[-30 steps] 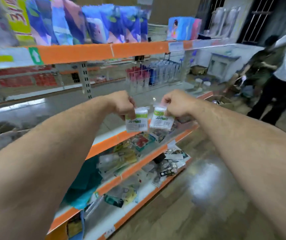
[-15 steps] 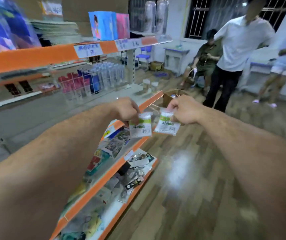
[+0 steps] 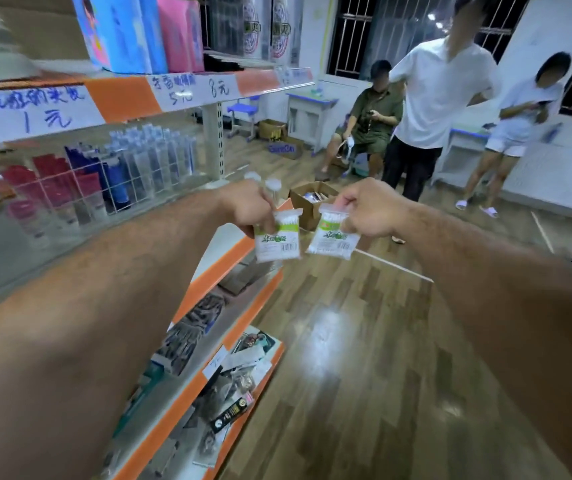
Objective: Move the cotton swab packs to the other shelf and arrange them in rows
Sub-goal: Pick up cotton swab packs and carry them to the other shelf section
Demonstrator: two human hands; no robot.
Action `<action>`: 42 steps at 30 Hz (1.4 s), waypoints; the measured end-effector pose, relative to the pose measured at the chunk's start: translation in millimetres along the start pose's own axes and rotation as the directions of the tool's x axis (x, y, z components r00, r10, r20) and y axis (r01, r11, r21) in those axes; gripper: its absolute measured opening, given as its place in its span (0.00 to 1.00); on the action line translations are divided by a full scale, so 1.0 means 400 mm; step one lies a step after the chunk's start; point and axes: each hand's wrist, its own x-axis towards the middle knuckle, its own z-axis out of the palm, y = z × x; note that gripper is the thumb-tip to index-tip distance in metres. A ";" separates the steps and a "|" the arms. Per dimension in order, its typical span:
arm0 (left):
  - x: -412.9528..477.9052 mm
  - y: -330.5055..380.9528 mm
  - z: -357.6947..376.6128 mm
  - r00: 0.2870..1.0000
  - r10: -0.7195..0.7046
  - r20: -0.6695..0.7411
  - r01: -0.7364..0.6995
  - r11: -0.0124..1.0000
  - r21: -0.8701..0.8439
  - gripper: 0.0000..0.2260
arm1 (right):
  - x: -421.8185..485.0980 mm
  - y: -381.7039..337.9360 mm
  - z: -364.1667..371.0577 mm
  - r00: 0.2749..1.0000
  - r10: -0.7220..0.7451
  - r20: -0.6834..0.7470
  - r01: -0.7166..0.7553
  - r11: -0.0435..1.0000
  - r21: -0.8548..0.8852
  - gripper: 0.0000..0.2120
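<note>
My left hand point(image 3: 248, 211) pinches the top of a clear cotton swab pack point(image 3: 278, 239) with a green and white label. My right hand point(image 3: 369, 211) holds a second, matching cotton swab pack point(image 3: 333, 237) by its top edge. Both packs hang side by side in the air, just past the end of the orange-edged shelf unit point(image 3: 222, 265) on my left. Both arms are stretched out in front of me.
The shelf unit carries tubes behind a wire rack point(image 3: 111, 174) and loose packets on lower shelves point(image 3: 229, 379). An open cardboard box point(image 3: 312, 199) sits on the wooden floor ahead. Three people point(image 3: 430, 109) stand or sit beyond it near desks.
The view has swung right, from facing the shelves to the shelf end and the room. Both hands keep their packs, held at the same height.
</note>
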 end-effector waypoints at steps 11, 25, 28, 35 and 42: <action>0.232 -0.089 -0.098 0.985 -0.164 -0.044 0.163 0.986 -0.035 0.07 | 0.376 0.035 0.042 0.988 -0.102 0.116 0.097 0.994 0.051 0.09; 0.273 -0.215 -0.208 0.793 -0.537 -0.287 0.571 0.819 0.045 0.04 | 0.737 -0.089 0.140 0.830 -0.482 0.280 0.464 0.876 0.130 0.10; 0.245 -0.274 -0.228 0.758 -0.580 -0.298 0.614 0.789 0.026 0.04 | 0.771 -0.137 0.167 0.769 -0.552 0.324 0.559 0.825 0.080 0.05; 0.227 -0.398 -0.279 0.725 -0.601 -0.336 0.636 0.771 -0.006 0.08 | 0.850 -0.253 0.259 0.710 -0.624 0.326 0.646 0.762 0.053 0.19; 0.200 -0.514 -0.293 0.702 -0.590 -0.398 0.667 0.741 0.077 0.12 | 0.915 -0.367 0.388 0.626 -0.713 0.317 0.757 0.654 -0.024 0.15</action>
